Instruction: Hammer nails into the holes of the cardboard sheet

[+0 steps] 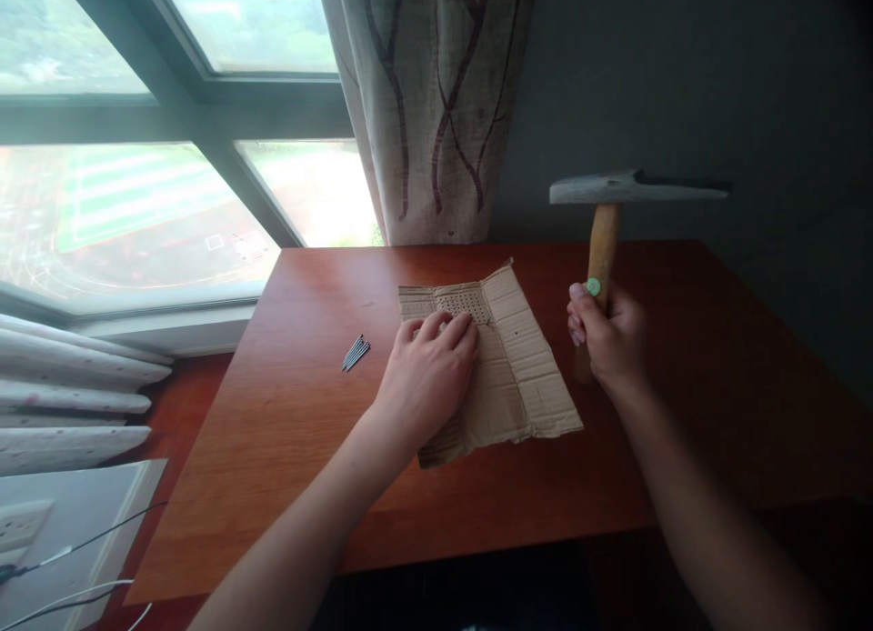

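A creased brown cardboard sheet (519,369) lies flat on the reddish wooden table (286,449); near its far edge it is dotted with many small holes. My left hand (431,369) rests on the cardboard's left part, fingers curled down at the holed patch; whether they pinch anything is hidden. My right hand (609,334) is closed round the wooden handle of a hammer (604,235), held upright to the right of the cardboard, its grey metal head raised above the table. A small bundle of nails (356,352) lies on the table left of the cardboard.
A patterned curtain (436,104) hangs behind the table beside a large window (156,158). A dark grey wall stands at the right. White cushions (68,385) and a socket strip with cables (27,531) lie at the lower left.
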A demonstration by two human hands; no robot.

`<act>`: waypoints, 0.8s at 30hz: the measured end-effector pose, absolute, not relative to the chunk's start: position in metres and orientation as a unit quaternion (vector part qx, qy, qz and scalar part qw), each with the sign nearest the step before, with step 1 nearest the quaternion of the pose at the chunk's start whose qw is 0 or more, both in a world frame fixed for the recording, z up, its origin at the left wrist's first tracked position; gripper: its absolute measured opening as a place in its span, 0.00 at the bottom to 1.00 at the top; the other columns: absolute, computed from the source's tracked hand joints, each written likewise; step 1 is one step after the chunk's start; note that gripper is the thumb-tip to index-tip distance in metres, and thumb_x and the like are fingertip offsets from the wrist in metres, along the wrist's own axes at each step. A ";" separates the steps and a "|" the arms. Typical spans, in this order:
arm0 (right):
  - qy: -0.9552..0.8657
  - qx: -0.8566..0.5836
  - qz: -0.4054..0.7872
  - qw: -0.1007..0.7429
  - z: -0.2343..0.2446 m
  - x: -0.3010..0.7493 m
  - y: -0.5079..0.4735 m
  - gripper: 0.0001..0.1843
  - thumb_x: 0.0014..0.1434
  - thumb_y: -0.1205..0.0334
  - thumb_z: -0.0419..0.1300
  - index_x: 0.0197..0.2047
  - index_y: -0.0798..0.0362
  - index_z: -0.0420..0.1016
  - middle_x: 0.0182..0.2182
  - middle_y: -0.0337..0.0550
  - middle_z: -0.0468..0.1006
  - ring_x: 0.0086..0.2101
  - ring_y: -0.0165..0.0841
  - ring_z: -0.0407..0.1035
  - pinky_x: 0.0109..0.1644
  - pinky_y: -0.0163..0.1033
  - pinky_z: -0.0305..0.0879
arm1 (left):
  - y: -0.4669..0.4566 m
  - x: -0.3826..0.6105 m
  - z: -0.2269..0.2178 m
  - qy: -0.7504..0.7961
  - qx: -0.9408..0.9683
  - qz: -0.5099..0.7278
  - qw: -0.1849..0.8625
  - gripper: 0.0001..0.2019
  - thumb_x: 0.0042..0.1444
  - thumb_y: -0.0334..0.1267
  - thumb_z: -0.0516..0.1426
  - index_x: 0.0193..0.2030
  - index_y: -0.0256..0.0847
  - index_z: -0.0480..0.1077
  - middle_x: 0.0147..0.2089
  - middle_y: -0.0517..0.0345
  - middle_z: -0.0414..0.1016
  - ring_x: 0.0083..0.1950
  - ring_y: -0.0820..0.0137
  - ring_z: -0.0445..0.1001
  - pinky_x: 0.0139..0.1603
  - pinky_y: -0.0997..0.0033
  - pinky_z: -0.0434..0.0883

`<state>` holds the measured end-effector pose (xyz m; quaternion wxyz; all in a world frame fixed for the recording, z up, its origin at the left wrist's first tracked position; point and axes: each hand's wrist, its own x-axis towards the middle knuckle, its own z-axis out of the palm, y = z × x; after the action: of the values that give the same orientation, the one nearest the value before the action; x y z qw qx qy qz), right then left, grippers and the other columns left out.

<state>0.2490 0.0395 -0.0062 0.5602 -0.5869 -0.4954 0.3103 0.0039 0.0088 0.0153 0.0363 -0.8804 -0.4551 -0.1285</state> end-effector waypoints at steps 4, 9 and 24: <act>-0.489 -0.554 0.304 0.602 -0.009 0.245 0.043 0.24 0.60 0.40 0.63 0.27 0.46 0.59 0.19 0.32 0.56 0.19 0.28 0.51 0.20 0.37 0.50 | 0.007 0.004 0.015 -0.455 -0.881 -0.125 0.040 0.15 0.71 0.35 0.50 0.59 0.41 0.72 0.66 0.50 0.74 0.63 0.53 0.70 0.56 0.50 0.66; -0.493 -0.532 0.300 0.619 -0.012 0.243 0.046 0.28 0.63 0.41 0.60 0.22 0.46 0.55 0.17 0.33 0.54 0.18 0.28 0.50 0.20 0.38 0.47 | 0.005 0.004 0.016 -0.455 -0.880 -0.130 0.041 0.15 0.71 0.36 0.50 0.58 0.40 0.72 0.64 0.47 0.74 0.63 0.53 0.70 0.55 0.50 0.67; -0.458 -0.454 0.293 0.706 -0.028 0.236 0.061 0.31 0.60 0.40 0.66 0.20 0.49 0.56 0.15 0.30 0.56 0.15 0.24 0.52 0.17 0.34 0.47 | 0.006 0.004 0.025 -0.468 -0.880 -0.072 0.025 0.14 0.72 0.39 0.47 0.54 0.41 0.72 0.58 0.47 0.73 0.56 0.54 0.70 0.49 0.51 0.66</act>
<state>0.2361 0.0609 -0.0277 0.7058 -0.4538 -0.4580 0.2934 0.0041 0.0060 0.0252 0.0250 -0.8803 -0.4684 -0.0717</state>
